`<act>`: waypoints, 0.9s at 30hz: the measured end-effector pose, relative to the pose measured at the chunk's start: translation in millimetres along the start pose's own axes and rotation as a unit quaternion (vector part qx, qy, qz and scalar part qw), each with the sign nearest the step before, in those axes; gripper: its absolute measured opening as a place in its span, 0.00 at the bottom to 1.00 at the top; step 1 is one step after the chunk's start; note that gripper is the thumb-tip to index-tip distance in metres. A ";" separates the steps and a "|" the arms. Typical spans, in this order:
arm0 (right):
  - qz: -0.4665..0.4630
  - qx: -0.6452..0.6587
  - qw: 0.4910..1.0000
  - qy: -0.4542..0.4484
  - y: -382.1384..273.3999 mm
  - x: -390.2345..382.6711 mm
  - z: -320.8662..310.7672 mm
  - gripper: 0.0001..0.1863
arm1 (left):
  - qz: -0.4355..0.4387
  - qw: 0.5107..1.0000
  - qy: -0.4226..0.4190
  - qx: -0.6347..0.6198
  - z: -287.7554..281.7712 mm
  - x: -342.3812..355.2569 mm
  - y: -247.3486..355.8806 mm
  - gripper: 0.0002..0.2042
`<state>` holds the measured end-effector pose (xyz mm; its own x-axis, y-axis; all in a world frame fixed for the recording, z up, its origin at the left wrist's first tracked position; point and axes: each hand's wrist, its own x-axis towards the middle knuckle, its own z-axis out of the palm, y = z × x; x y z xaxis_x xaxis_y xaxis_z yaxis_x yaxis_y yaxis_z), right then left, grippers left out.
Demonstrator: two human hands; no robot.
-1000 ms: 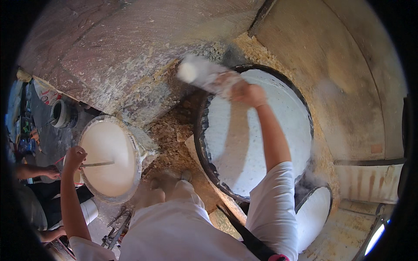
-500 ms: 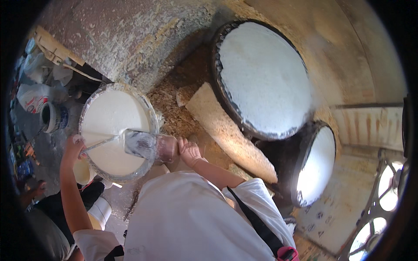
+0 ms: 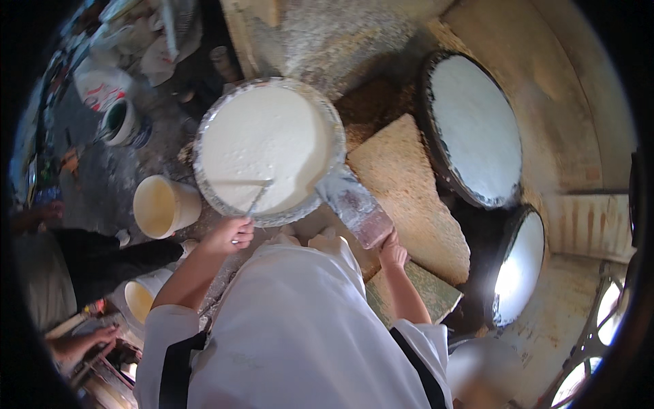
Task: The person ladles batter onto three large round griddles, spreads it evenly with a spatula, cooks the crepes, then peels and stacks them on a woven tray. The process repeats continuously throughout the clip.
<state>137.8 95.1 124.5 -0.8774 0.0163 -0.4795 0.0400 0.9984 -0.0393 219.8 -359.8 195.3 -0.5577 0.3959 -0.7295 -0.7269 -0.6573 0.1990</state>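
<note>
A round tub (image 3: 208,109) of creamy white liquid (image 3: 262,136) stands in front of me. My left hand (image 3: 233,233), ringed on one finger, is closed round a thin rod (image 3: 257,196) that dips into the liquid. My right hand (image 3: 392,251) grips the near end of a wide, coated paddle (image 3: 353,206), whose far end rests at the tub's right edge. A pale, crusted board (image 3: 402,177) lies just right of the paddle.
Two dark-rimmed round pans (image 3: 470,123) (image 3: 519,266) with white surfaces stand at right. At left are a cream bucket (image 3: 167,208), another bucket (image 3: 143,300), a small pail (image 3: 119,129) and plastic bags (image 3: 102,85). A co-worker (image 3: 44,273) is close by, lower left.
My right hand and paddle have left the large pan for the tub, now at its right edge. My left hand stays on the rod. The view has shifted toward the tub.
</note>
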 end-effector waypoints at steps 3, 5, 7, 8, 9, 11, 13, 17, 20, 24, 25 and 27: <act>-0.074 0.058 0.991 0.099 -24.0 -16.1 -5.5 0.31 | 0.038 0.996 0.075 0.018 1.7 -10.1 -21.3 0.08; -0.093 0.040 0.982 0.160 -54.0 -16.9 -13.6 0.29 | 0.074 0.988 0.127 0.056 1.4 -19.2 -34.5 0.10; -0.090 0.026 0.993 0.076 -82.9 -19.6 -30.6 0.30 | 0.107 0.970 0.188 0.108 0.7 -25.4 -50.5 0.11; -0.080 0.013 0.996 0.029 -97.8 -22.6 -38.1 0.30 | 0.139 0.954 0.218 0.154 0.7 -26.5 -59.9 0.11; -0.066 0.045 0.994 0.070 -114.8 -28.3 -40.5 0.35 | 0.166 0.930 0.258 0.201 0.6 -27.6 -70.4 0.12; -0.070 0.080 0.994 0.029 -131.0 -39.4 -48.3 0.38 | 0.200 0.889 0.315 0.266 -3.9 -30.6 -84.0 0.11; -0.111 0.100 0.989 0.015 -134.0 -51.6 -49.9 0.40 | 0.214 0.843 0.367 0.330 -10.9 -36.0 -93.5 0.10; -0.150 0.041 0.987 -0.028 -109.2 -71.6 -47.8 0.34 | 0.324 0.674 0.438 0.498 -14.6 -51.4 -106.0 0.09; -0.151 0.015 0.988 -0.032 -90.4 -83.9 -54.6 0.31 | 0.307 0.670 0.460 0.495 -8.6 -68.9 -107.5 0.09; -0.163 -0.020 0.985 -0.046 -84.8 -99.1 -72.7 0.34 | 0.328 0.661 0.463 0.491 0.3 -88.2 -110.5 0.09; -0.156 -0.034 0.986 -0.052 -84.6 -102.3 -76.4 0.34 | 0.332 0.660 0.460 0.492 1.8 -91.2 -110.6 0.09; -0.145 -0.045 0.986 -0.066 -84.3 -109.4 -77.3 0.33 | 0.327 0.658 0.458 0.500 3.8 -97.3 -112.8 0.09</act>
<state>193.5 13.4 248.0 -0.7753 -0.2723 -0.5699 -0.2515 0.9608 -0.1169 354.5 -321.7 246.3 -0.7393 -0.6168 -0.2703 -0.6071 0.4369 0.6637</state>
